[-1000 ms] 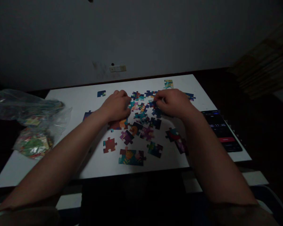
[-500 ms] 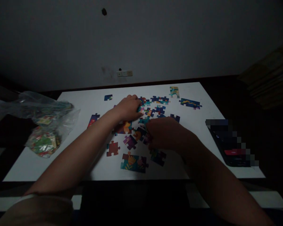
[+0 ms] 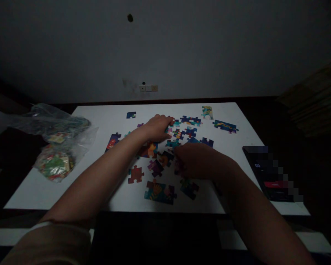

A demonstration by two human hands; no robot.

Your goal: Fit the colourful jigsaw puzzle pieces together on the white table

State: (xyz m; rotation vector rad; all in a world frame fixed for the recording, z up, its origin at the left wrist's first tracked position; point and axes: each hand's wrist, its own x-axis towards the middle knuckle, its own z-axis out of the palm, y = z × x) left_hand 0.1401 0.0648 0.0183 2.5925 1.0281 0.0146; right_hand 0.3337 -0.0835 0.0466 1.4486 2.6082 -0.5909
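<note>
Both hands lay palm-down, grip unclear: left hand (image 3: 157,127), right hand (image 3: 198,160); a sweeping forearm risked scattering loose puzzle pieces (image 3: 160,191).

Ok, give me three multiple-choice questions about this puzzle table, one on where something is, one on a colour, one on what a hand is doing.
1. Where does the plastic bag of pieces lie?
A. on the table's left end
B. on the table's right end
C. under the table

2. What colour is the lone piece near the left forearm?
A. white
B. red
C. yellow

3. What is the left hand doing?
A. raised in the air
B. gripping the bag
C. resting on the cluster of pieces

Answers: 1 A, the bag sits at the left edge of the white table. 2 B, it reads reddish against the white. 3 C, its fingers lie on the cluster of pieces mid-table.
</note>
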